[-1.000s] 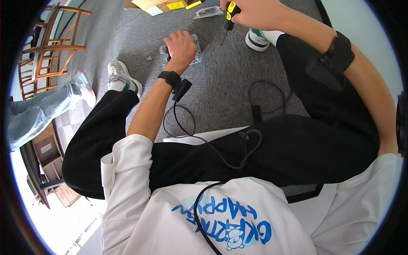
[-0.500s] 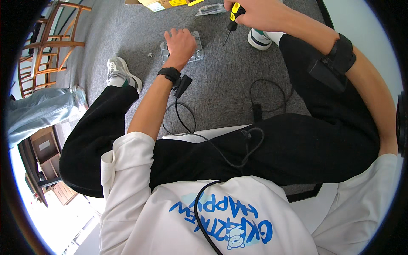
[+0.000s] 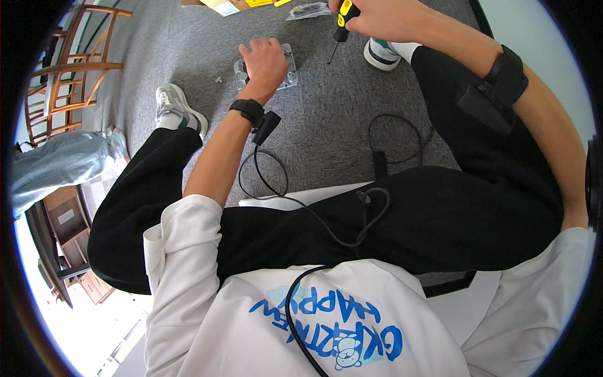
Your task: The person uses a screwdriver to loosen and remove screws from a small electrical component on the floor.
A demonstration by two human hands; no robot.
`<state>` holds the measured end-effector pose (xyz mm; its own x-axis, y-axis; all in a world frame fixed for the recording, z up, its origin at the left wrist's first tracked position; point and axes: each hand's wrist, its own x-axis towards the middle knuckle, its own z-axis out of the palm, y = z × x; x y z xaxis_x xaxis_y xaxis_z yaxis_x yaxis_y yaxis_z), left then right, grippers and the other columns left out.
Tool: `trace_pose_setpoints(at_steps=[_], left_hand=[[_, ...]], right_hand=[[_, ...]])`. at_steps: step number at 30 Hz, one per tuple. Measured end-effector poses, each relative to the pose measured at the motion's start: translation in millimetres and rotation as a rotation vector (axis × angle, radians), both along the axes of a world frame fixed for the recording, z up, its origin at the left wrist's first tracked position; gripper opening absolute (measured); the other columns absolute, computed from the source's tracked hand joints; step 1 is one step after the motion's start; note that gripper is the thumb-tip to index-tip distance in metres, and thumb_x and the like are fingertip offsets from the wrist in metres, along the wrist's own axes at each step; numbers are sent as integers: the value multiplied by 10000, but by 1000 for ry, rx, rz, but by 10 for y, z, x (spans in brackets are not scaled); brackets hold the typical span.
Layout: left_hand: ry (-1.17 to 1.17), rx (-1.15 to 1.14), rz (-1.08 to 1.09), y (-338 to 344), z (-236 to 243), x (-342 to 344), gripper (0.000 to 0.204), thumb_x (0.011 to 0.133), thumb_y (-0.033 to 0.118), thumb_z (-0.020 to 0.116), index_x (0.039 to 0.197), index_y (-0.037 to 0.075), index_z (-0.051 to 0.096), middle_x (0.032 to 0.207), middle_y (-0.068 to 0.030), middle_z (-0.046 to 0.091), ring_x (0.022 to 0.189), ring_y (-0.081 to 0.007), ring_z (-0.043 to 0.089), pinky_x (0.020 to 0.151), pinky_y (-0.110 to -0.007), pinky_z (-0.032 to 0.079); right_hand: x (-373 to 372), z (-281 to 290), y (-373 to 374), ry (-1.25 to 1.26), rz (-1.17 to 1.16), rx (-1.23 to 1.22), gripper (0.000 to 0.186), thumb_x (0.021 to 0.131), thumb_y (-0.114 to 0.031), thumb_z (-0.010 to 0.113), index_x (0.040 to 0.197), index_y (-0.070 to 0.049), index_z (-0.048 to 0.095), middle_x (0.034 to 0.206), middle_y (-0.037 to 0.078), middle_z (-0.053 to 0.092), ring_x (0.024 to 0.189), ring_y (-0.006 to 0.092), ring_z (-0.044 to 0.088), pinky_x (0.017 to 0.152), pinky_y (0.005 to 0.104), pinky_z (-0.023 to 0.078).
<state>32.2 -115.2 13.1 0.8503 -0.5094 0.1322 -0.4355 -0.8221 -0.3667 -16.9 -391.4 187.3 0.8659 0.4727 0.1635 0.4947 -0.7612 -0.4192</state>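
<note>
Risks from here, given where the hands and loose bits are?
Small pale bits lie loose on the carpet near the left shoe; they might get kicked or lost.

The cable from the left wrist device loops across the lap and could snag.

The right hand holds a screwdriver, shaft exposed; a slip might poke something.

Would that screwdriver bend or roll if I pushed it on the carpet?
The screwdriver probably won't bend, since its shaft sticks out straight. Its rounded-looking handle might roll, but the rough-looking carpet would likely slow it.
</note>
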Motion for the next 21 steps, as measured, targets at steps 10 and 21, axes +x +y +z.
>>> trace_pose_setpoints(at_steps=[10,21], left_hand=[[57,56,-64,101,21,105,237,887,218,652,1005,38,752,1067,-134,713,1144,-353,587,1018,-618,364],[-66,-13,-12,2,-12,22,271,932,256,590,1049,32,685,1071,-166,700,1081,-372,621,945,-621,415]], right_hand=[[-97,72,49,2,-2,-6,192,802,-96,649,974,-16,679,984,214,644,984,409,640,860,475,510],[-24,16,19,-9,-7,-7,183,813,-105,652,973,-20,680,964,213,647,953,412,645,844,478,515]])
